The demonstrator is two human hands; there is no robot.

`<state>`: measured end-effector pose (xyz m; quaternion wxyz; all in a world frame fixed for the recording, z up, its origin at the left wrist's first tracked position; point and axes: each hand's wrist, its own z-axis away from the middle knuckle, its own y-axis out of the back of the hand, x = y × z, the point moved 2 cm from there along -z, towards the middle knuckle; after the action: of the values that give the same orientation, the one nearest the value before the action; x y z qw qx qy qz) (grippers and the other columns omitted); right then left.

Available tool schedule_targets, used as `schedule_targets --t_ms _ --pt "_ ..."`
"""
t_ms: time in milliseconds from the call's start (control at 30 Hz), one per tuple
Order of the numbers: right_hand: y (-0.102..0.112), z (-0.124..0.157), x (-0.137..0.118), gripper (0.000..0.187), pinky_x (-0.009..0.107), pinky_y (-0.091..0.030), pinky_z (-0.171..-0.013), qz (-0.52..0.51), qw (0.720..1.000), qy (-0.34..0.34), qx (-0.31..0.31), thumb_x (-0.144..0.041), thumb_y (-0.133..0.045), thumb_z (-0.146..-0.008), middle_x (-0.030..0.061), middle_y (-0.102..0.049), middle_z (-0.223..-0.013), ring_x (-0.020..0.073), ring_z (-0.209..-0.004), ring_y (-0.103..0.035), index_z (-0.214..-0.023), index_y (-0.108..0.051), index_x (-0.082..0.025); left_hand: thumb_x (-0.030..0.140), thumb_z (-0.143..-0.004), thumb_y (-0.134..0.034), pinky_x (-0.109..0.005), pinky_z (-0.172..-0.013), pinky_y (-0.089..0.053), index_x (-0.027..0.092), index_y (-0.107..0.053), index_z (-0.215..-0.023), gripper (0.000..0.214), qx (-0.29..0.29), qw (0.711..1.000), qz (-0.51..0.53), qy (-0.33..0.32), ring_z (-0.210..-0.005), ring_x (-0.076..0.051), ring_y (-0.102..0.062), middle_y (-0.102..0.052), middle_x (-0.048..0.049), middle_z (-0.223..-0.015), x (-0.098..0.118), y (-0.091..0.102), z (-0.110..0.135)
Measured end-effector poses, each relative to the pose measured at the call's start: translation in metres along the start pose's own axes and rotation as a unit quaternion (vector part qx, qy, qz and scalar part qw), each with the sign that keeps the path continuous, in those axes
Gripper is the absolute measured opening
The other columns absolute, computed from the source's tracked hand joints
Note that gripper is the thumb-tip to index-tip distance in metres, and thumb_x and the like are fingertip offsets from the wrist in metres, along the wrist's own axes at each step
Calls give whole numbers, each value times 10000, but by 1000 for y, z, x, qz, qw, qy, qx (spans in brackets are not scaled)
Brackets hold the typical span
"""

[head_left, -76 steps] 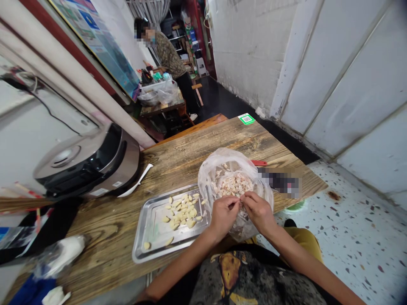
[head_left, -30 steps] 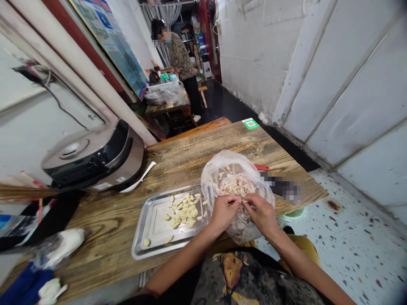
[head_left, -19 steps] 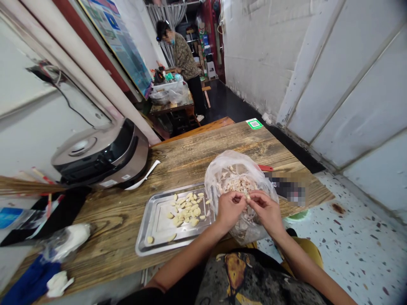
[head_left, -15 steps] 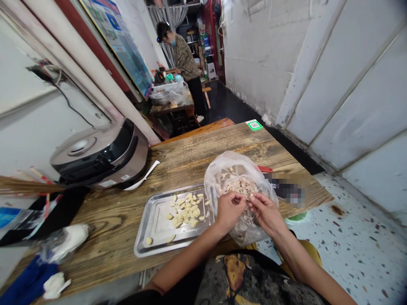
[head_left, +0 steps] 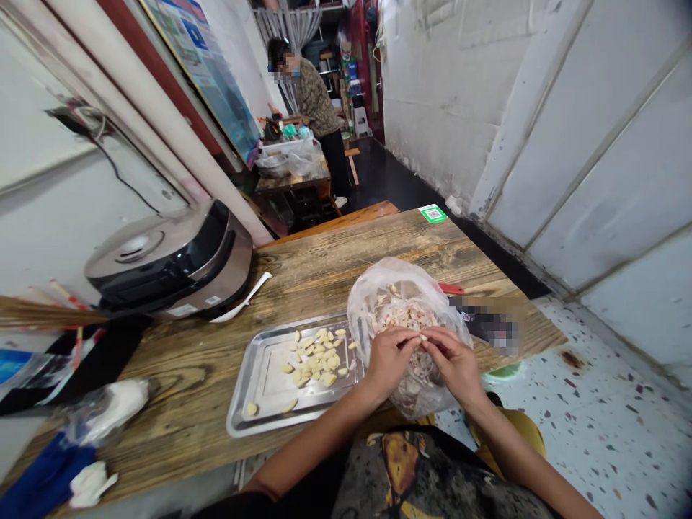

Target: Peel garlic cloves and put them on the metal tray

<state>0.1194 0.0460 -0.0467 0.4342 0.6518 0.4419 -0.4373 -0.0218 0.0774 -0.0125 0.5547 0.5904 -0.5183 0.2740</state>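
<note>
Above a clear plastic bag (head_left: 373, 288), my two hands meet fingertip to fingertip. A small pale garlic clove (head_left: 423, 339) is pinched between them. My left hand (head_left: 392, 357) has its thumb and forefinger closed on the clove's left side. From the other side, my right hand (head_left: 451, 359) grips it the same way. Garlic skins and bits (head_left: 405, 315) fill the open bag beneath my fingers. To the left lies a metal tray (head_left: 254, 382) with several peeled garlic cloves (head_left: 318, 360) scattered over it.
A rice cooker (head_left: 167, 263) stands at the table's left, a white spoon (head_left: 243, 299) beside it. Right of the bag are a red handle (head_left: 451, 288) and a dark, partly blurred object (head_left: 489, 328). Farther back, another person (head_left: 318, 97) stands at a second table.
My hands have come together; the clove that was at my right fingertips is now between both hands. The tray and bag stay put.
</note>
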Motion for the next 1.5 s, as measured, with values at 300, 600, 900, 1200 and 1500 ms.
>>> schedule_targets --t_ms 300,600,900,1200,1500 --pt "0 2 -2 168 384 -482 -851 40 998 45 -10 -295 -572 -815 68 -631 -1012 213 -961 -582 -929 -687 -251 156 -776 -556 -264 -711 -488 179 -711 -785 157 4 1000 -12 -9 -727 -160 -631 -705 -46 -780 1 -2 3" --pt "-2 8 -6 197 390 -471 -877 94 992 87 -7 -251 -523 -836 62 -643 -1032 203 -970 -593 -961 -676 -262 102 -676 -539 -220 -566 -410 164 -622 -585 138 21 995 -94 -10 -565 -120 -519 -580 -1 -568 1 -8 3" --pt "-6 5 0 185 386 -475 -865 -90 993 -78 7 -343 -640 -751 54 -674 -944 219 -908 -614 -887 -691 -228 156 -638 -564 -193 -498 -379 141 -622 -575 87 11 994 -20 105 -511 -104 -511 -589 8 -543 -6 -4 -4" --pt "0 -2 -10 242 298 -524 -689 -319 926 -200 5 -358 -709 -691 21 -677 -788 166 -711 -629 -890 -675 -224 181 -702 -613 -237 -617 -462 165 -680 -691 70 -14 997 -46 60 -648 -145 -597 -667 -19 -705 -11 5 -8" --pt "5 1 -6 230 389 -461 -895 -20 1000 -15 -7 -331 -567 -819 64 -636 -1061 220 -983 -585 -1000 -673 -237 213 -777 -606 -295 -817 -476 212 -724 -807 122 -22 999 -24 8 -820 -178 -648 -718 -38 -835 4 2 -6"
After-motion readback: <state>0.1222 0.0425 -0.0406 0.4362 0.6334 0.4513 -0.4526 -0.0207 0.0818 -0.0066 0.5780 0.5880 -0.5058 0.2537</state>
